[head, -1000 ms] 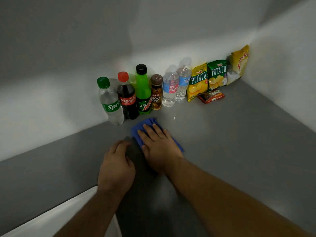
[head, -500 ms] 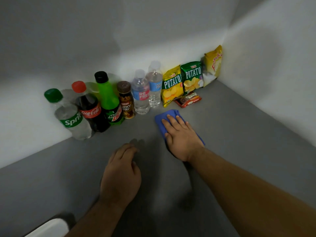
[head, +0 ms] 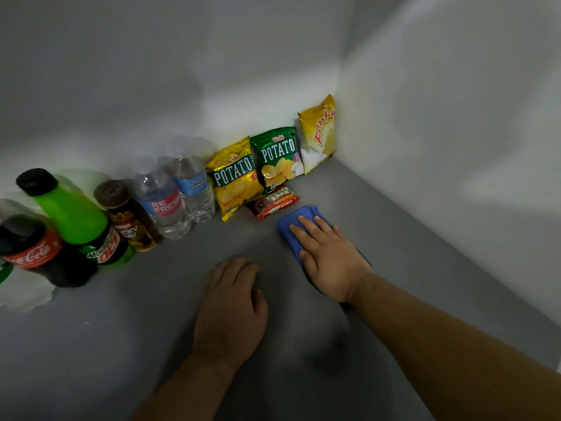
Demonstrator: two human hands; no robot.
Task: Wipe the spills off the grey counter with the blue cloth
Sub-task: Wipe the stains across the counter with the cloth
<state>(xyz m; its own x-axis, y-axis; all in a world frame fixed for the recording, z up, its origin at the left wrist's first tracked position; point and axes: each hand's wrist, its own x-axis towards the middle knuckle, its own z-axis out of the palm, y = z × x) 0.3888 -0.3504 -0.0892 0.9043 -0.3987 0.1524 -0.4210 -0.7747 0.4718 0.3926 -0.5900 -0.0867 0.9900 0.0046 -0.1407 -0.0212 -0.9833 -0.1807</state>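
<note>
At about 2 o'clock from the counter's middle, the blue cloth [head: 306, 217] is pressed flat under the right hand [head: 329, 259], fingers spread, nothing gripped. At 6 o'clock the left hand [head: 232, 311] is laid loosely curled and empty on the grey counter [head: 379, 226]. Just beyond the cloth, at 11 o'clock, a red snack packet [head: 273, 203] is seen.

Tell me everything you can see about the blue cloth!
The blue cloth is soft-looking fabric, folded into a thick pad with layered edges showing at its far end. It lies flat on the grey counter, near the corner. The right hand presses on it, palm down with fingers spread, covering most of it, so only the far end and a sliver by the wrist show. Its far edge sits very close to the small red snack packet; whether they touch is unclear.
</note>
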